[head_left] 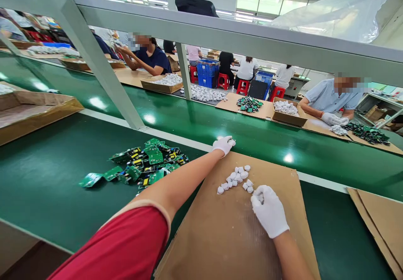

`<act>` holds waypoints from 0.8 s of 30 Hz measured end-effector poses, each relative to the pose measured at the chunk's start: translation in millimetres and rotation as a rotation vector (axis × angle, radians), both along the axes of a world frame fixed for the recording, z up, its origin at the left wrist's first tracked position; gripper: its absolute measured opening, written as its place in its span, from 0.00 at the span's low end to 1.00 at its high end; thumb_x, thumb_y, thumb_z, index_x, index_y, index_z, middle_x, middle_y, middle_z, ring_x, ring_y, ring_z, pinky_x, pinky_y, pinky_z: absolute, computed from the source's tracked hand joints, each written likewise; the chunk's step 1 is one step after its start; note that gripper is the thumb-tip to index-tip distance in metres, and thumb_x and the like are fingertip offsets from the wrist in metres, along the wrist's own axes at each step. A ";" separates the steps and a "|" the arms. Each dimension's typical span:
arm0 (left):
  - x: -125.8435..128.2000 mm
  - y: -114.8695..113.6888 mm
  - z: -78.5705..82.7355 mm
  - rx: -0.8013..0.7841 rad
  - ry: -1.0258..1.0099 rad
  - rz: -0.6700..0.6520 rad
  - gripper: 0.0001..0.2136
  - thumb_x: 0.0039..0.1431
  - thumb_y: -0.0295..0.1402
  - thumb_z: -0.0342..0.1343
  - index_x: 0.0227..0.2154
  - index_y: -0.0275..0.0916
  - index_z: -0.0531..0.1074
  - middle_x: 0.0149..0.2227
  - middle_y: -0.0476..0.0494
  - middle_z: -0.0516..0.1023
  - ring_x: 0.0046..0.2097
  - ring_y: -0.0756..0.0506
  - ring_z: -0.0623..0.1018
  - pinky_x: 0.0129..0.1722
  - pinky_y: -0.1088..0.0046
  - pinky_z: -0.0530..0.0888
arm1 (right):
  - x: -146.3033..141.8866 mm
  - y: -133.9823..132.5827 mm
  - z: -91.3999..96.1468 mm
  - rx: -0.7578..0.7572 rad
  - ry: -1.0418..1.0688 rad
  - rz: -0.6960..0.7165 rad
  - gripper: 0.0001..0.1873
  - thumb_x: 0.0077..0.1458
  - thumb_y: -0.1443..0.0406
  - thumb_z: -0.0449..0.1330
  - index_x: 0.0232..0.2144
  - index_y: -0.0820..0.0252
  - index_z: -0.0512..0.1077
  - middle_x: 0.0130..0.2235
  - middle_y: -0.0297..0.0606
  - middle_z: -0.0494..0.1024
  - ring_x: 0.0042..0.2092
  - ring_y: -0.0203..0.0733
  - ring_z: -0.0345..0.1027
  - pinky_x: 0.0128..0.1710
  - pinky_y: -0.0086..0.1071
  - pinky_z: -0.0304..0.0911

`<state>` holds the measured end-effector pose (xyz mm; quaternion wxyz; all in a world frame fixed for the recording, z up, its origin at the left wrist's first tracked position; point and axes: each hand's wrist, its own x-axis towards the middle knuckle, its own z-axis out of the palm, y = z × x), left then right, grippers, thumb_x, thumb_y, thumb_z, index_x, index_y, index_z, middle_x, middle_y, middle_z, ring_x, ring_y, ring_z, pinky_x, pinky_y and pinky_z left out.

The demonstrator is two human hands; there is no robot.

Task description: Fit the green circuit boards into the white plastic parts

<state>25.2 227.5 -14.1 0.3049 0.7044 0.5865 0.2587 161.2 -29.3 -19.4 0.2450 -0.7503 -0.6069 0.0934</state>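
My left hand (223, 145), in a white glove, reaches out past the far edge of the cardboard to the green belt. Its fingers are closed on a small white piece (232, 142). Over the cardboard sheet (233, 234), my gloved right hand (269, 210) is curled, and a greyish-white bit shows between thumb and fingers, partly hidden. Just left of it lie several small white pieces (236, 176) in a loose cluster. A heap of green circuit boards (154, 154) with yellow and black parts lies left of my left forearm.
A grey frame post (103, 61) and crossbar (220, 30) stand ahead. At left is an open cardboard box (40, 108); at right, more cardboard sheets (378, 225). Across the belt (195, 118), a gloved co-worker (333, 97) sits by boxes and boards.
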 end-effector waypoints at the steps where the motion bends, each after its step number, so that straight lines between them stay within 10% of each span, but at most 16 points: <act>1: -1.2 3.9 -1.4 0.010 0.036 0.019 0.22 0.52 0.40 0.52 0.50 0.39 0.68 0.51 0.37 0.71 0.53 0.36 0.69 0.51 0.59 0.62 | 7.4 -0.7 0.7 0.001 -0.001 -0.019 0.09 0.53 0.65 0.50 0.32 0.58 0.70 0.32 0.35 0.73 0.35 0.40 0.67 0.37 0.31 0.58; 7: -18.4 -4.6 2.2 0.057 0.116 0.003 0.26 0.54 0.41 0.48 0.55 0.39 0.62 0.54 0.36 0.67 0.54 0.38 0.68 0.52 0.62 0.63 | 17.9 0.2 0.1 -0.059 -0.166 0.004 0.15 0.58 0.59 0.49 0.39 0.50 0.75 0.33 0.36 0.71 0.37 0.41 0.67 0.35 0.31 0.59; 16: -112.8 -91.1 21.6 0.135 0.207 -0.420 0.18 0.52 0.38 0.51 0.48 0.48 0.70 0.48 0.49 0.73 0.50 0.44 0.70 0.54 0.67 0.61 | 28.3 4.8 -15.3 0.087 -0.182 0.040 0.15 0.57 0.63 0.49 0.37 0.57 0.76 0.42 0.41 0.75 0.44 0.44 0.68 0.47 0.36 0.60; 20: -159.3 -96.5 36.6 0.272 0.489 -0.358 0.18 0.55 0.34 0.46 0.49 0.47 0.68 0.52 0.47 0.70 0.57 0.41 0.63 0.58 0.55 0.51 | 21.3 3.4 -11.8 0.088 -0.037 0.121 0.18 0.56 0.64 0.48 0.44 0.51 0.73 0.49 0.36 0.75 0.46 0.43 0.69 0.48 0.37 0.61; 24: -187.4 -80.9 43.0 0.272 0.647 -0.216 0.18 0.54 0.34 0.48 0.49 0.45 0.68 0.54 0.43 0.68 0.59 0.38 0.58 0.58 0.49 0.44 | 16.8 -1.7 -0.1 0.208 0.347 -0.155 0.23 0.56 0.55 0.49 0.52 0.55 0.67 0.40 0.38 0.79 0.28 0.37 0.70 0.29 0.31 0.65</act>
